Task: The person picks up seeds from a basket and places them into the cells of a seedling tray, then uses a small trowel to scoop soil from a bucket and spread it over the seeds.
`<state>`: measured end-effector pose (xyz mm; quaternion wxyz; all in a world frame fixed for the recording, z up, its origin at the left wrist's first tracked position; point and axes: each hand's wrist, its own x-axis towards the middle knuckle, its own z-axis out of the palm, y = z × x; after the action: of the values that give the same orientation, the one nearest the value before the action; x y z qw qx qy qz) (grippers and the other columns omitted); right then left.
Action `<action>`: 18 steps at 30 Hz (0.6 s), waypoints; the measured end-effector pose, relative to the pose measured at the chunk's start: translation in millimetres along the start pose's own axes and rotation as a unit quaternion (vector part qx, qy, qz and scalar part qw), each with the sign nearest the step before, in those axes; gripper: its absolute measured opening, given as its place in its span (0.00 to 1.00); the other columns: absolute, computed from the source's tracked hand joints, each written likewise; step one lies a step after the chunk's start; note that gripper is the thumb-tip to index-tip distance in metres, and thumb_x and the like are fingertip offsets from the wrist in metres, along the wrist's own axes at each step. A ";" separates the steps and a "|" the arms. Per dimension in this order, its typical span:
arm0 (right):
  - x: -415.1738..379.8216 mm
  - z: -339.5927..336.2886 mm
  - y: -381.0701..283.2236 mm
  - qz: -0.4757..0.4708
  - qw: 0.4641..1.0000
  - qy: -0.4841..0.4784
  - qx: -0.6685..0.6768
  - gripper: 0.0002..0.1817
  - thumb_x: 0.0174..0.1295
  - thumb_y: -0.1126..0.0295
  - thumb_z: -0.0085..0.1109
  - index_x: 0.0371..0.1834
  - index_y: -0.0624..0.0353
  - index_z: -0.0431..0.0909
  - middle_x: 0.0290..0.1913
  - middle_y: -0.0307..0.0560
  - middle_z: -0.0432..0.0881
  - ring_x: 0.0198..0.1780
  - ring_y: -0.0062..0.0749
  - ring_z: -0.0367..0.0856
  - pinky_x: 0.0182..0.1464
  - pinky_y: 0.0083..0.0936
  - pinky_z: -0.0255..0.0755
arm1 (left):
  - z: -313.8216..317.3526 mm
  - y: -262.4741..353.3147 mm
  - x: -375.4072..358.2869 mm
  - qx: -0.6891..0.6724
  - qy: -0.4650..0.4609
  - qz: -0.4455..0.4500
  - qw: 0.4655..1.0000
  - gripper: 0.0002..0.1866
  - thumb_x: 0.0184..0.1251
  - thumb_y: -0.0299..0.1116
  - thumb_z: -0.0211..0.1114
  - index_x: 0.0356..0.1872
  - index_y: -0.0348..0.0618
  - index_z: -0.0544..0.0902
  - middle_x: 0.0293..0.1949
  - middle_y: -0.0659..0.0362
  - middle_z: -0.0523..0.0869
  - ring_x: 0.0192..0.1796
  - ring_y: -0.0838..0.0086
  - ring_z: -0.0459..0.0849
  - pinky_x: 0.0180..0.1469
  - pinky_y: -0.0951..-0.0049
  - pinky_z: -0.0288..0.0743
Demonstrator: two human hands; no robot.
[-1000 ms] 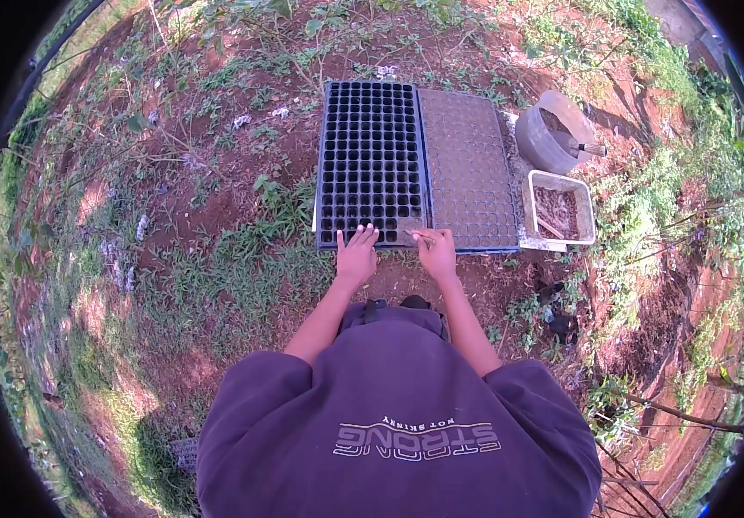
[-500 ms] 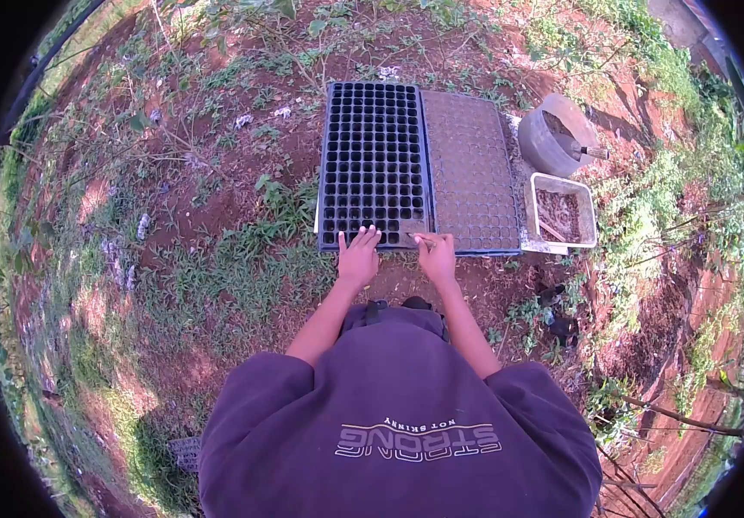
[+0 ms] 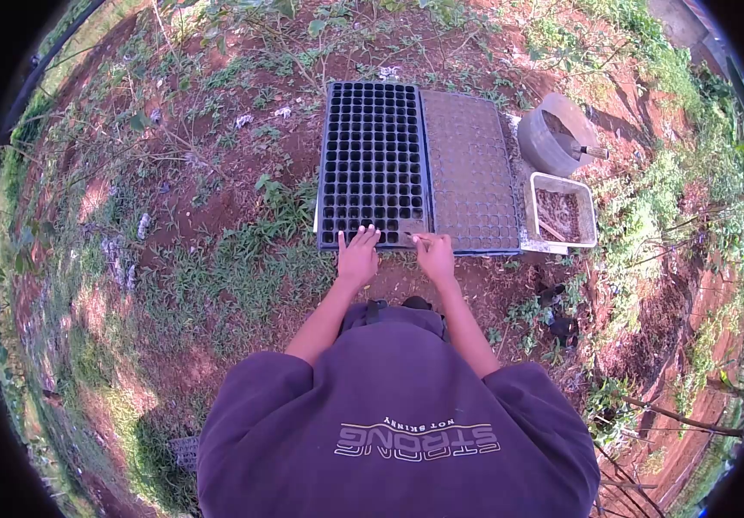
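Note:
A black seedling tray (image 3: 374, 164) with many small cells lies before me, its cells mostly dark and hollow, with brown soil (image 3: 412, 226) at its near right corner. My left hand (image 3: 359, 257) rests on the near edge of that tray, fingers spread and flat over the lowest cells. At the soil-covered corner, my right hand (image 3: 435, 257) is closed in a pinch, fingertips low over the cells. Something thin and dark seems to stick out from the pinch, too small to name. Against the first tray's right side lies a second seedling tray (image 3: 477, 253), its cells filled with soil.
Right of the trays stands a translucent bucket (image 3: 548, 154) with soil and a handled tool (image 3: 595, 152) at its rim. Nearer to me is a white rectangular tub (image 3: 590, 226) holding brown material and a stick-like piece (image 3: 551, 231). Weeds and bare earth surround everything.
My right hand has shifted very slightly at the tray's soil-covered corner. My left hand and the trays look the same.

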<state>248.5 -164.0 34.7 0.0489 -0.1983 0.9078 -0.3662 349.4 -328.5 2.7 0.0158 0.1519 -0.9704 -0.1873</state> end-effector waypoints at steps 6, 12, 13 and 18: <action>-1.3 7.4 6.9 -0.010 1.000 0.001 -0.006 0.10 0.60 0.63 0.62 0.39 0.53 0.87 0.40 0.47 0.85 0.46 0.47 0.75 0.52 0.36 0.72 | -0.8 1.1 -0.9 -0.005 -0.002 0.001 1.000 0.24 0.64 0.31 0.52 0.64 0.52 0.72 0.69 0.62 0.69 0.72 0.69 0.63 0.73 0.40 0.44; -3.1 2.5 -4.2 -0.005 1.000 0.013 -0.003 0.10 0.61 0.62 0.61 0.40 0.52 0.87 0.40 0.48 0.86 0.47 0.47 0.75 0.53 0.37 0.71 | -0.8 1.4 -1.1 -0.002 -0.004 0.002 1.000 0.25 0.64 0.31 0.53 0.64 0.51 0.71 0.69 0.61 0.68 0.72 0.68 0.63 0.73 0.40 0.45; -2.9 2.5 -3.0 0.006 1.000 0.008 -0.004 0.10 0.61 0.61 0.61 0.40 0.51 0.87 0.41 0.48 0.86 0.47 0.47 0.75 0.54 0.37 0.71 | -0.5 1.3 -1.4 -0.003 -0.003 0.002 1.000 0.25 0.64 0.31 0.53 0.64 0.51 0.71 0.69 0.61 0.68 0.72 0.68 0.63 0.73 0.40 0.45; -1.5 -0.1 -7.1 0.018 1.000 -0.008 -0.007 0.10 0.61 0.61 0.61 0.41 0.52 0.87 0.40 0.50 0.85 0.49 0.46 0.75 0.54 0.37 0.71 | 0.7 1.5 -1.5 -0.005 0.003 0.002 1.000 0.25 0.63 0.30 0.53 0.63 0.50 0.72 0.69 0.60 0.68 0.72 0.67 0.63 0.72 0.41 0.46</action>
<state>252.1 -168.0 39.6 0.0616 -0.1853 0.9135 -0.3570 350.3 -326.4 2.6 0.0200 0.1507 -0.9695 -0.1921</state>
